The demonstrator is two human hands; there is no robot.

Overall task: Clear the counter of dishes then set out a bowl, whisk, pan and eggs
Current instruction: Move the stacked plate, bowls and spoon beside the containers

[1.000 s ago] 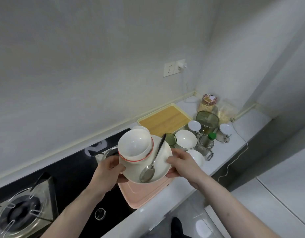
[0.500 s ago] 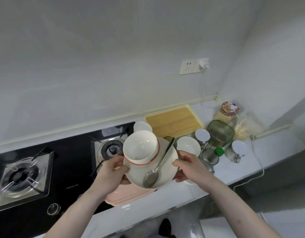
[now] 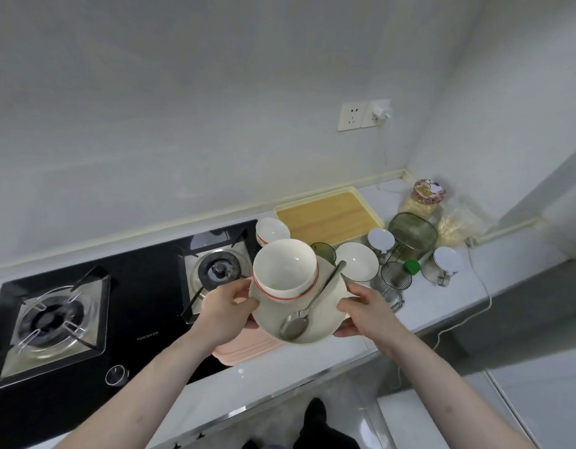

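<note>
Plate (image 3: 325, 306) with bowls (image 3: 285, 273) and spoon (image 3: 294, 324) sits gripped between both hands' fingers (image 3: 346, 304).

A white kitchen counter (image 3: 419, 315) runs along pale grey walls (image 3: 183, 108) into a corner at its far right end, lit by soft, even light. A black glass gas hob (image 3: 144, 286) with two burners fills the counter's left part, and a double wall socket (image 3: 364, 115) with a white plug sits above the back edge. Glossy pale floor tiles (image 3: 523, 409) show below the front edge.
</note>
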